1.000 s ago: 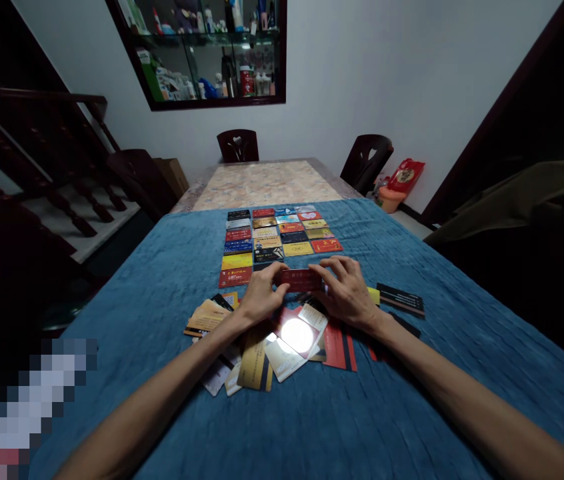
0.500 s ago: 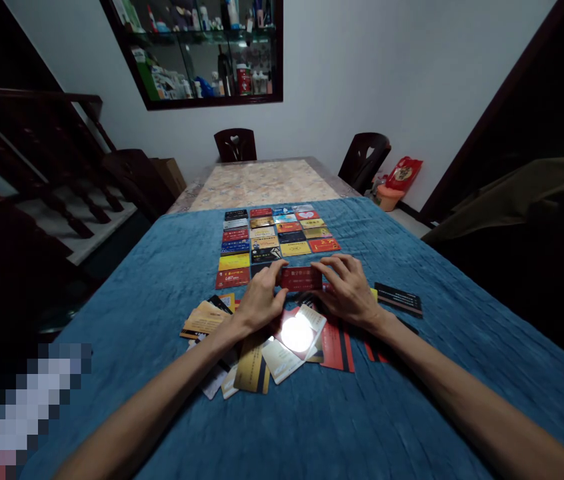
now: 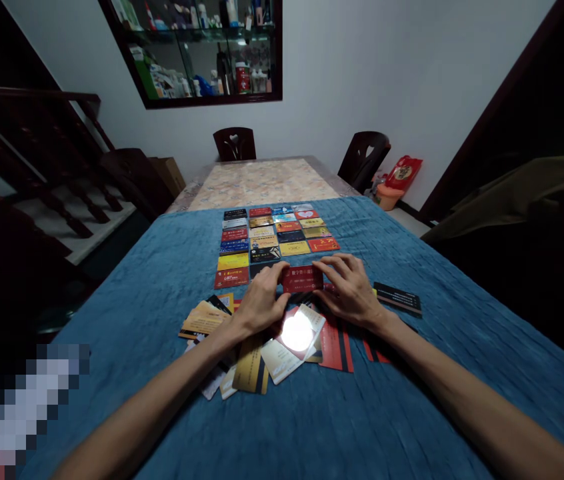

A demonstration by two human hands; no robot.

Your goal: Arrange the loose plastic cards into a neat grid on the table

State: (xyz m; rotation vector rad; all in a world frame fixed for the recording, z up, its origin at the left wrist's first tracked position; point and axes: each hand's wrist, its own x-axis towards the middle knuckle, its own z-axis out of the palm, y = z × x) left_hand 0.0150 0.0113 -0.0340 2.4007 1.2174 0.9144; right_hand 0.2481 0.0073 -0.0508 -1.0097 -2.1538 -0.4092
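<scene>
A dark red card (image 3: pixel 303 279) with pale lettering is held up between my two hands, its printed face toward me. My left hand (image 3: pixel 262 300) pinches its left edge, and my right hand (image 3: pixel 349 290) grips the right edge. Beneath the hands lies a loose pile of cards, among them a gold card (image 3: pixel 251 367), a red card (image 3: pixel 336 343) and a whitish card (image 3: pixel 282 360) near a bright glare spot. Beyond the held card, several cards lie in rows, including a yellow card (image 3: pixel 233 261) and a red card (image 3: pixel 232 277) at the near left.
A blue cloth (image 3: pixel 172 413) covers the near part of the table (image 3: pixel 267 180). One black card (image 3: pixel 397 298) lies right of my right hand. Dark chairs (image 3: pixel 235 143) stand behind the table. A wooden railing (image 3: pixel 32 93) is at the left.
The dark red card has tilted slightly, so its lettering shows more clearly. Both hands keep nearly the same place and grip.
</scene>
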